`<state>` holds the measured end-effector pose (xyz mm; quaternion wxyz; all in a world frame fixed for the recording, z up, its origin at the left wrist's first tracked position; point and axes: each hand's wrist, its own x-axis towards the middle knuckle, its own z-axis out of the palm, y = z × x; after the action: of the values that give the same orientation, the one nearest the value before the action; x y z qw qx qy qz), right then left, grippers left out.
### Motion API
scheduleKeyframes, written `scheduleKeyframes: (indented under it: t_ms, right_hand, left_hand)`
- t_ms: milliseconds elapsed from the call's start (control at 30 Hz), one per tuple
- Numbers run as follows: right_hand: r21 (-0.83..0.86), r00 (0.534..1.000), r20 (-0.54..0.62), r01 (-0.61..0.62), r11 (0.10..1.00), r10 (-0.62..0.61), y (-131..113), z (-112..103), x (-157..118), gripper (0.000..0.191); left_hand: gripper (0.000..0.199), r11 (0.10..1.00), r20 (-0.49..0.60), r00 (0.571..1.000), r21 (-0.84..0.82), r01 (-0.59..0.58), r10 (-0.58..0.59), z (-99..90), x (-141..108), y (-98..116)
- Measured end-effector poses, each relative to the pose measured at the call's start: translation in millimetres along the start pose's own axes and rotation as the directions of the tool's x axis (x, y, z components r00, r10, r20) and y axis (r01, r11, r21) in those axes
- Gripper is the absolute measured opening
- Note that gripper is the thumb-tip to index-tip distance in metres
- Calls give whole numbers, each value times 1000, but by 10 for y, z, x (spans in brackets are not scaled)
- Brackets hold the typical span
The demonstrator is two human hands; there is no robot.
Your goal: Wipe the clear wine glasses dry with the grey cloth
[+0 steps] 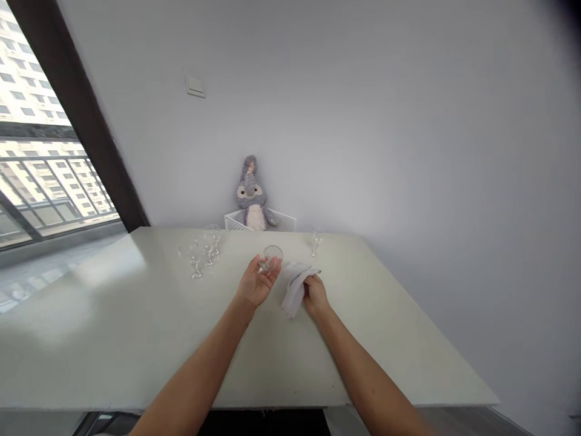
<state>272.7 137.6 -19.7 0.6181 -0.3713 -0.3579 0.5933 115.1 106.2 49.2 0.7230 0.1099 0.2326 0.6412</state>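
My left hand (259,282) is closed around a clear stemmed glass (273,254), which is tilted so its round rim faces up and toward me. Just to the right, my right hand (315,292) grips a pale grey-white cloth (295,289) that hangs down in folds. Cloth and glass are close together; whether they touch I cannot tell. Behind the cloth, another clear stemmed glass (315,242) stands upright on the table. Over to the left stand several more stemmed glasses (209,247) in a loose group.
All this is on a pale, glossy table (149,339) whose far edge lies near the wall. Past that edge, a grey plush toy (252,194) sits in a white perforated basket (285,223). A window with a railing (59,175) is at the left.
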Motion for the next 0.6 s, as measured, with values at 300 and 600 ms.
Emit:
scheduleKeyframes:
  t_ms: [300, 600]
  right_hand:
    - [-597, 925, 61, 335, 729, -375, -257, 28, -190, 35]
    - [-345, 894, 448, 150, 926, 22, -118, 251, -355, 36]
  left_hand:
    - [21, 936, 155, 961, 236, -261, 228, -237, 320, -94]
    - [33, 862, 215, 944, 394, -318, 250, -436, 253, -330]
